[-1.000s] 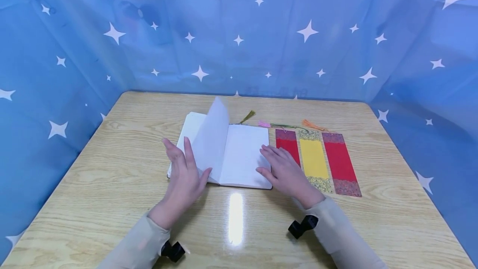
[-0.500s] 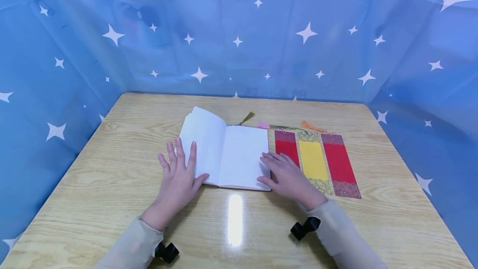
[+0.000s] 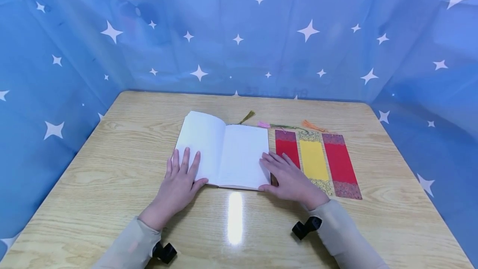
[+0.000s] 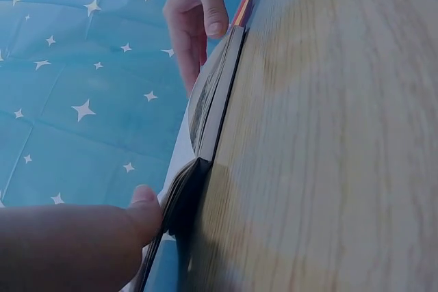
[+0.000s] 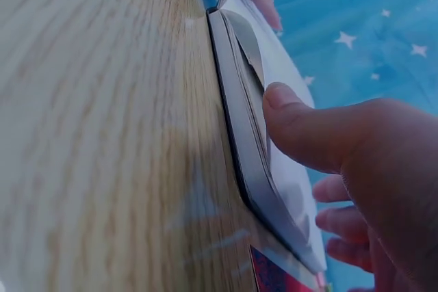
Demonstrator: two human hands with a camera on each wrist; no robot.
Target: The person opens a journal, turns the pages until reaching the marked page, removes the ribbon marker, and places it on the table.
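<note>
An open notebook [image 3: 244,152] with blank white pages lies on the table. My left hand [image 3: 179,188] rests on the lower left page with fingers spread and straight, its thumb [image 4: 145,213] at the bottom edge in the left wrist view. Across the right page's lower corner lies my right hand [image 3: 293,182], fingers extended; its thumb [image 5: 291,111] touches the page edge in the right wrist view. An olive-green tassel [image 3: 247,116] sticks out above the notebook, and what it hangs from is hidden. Several sheets and the dark cover [image 5: 236,141] show along the notebook's bottom edge.
Right of the notebook lie a red bookmark [image 3: 287,148], partly covered by my right hand, a yellow bookmark [image 3: 313,159] and another red bookmark [image 3: 340,163]. A pink tassel [image 3: 263,124] and an orange tassel [image 3: 313,125] lie above them. A blue starry curtain [image 3: 239,24] surrounds the wooden table [image 3: 123,152].
The page that stood raised has come down on the left side and now lies flat. My left hand has lowered onto it. The right hand has barely shifted, its thumb nearer the lower corner.
</note>
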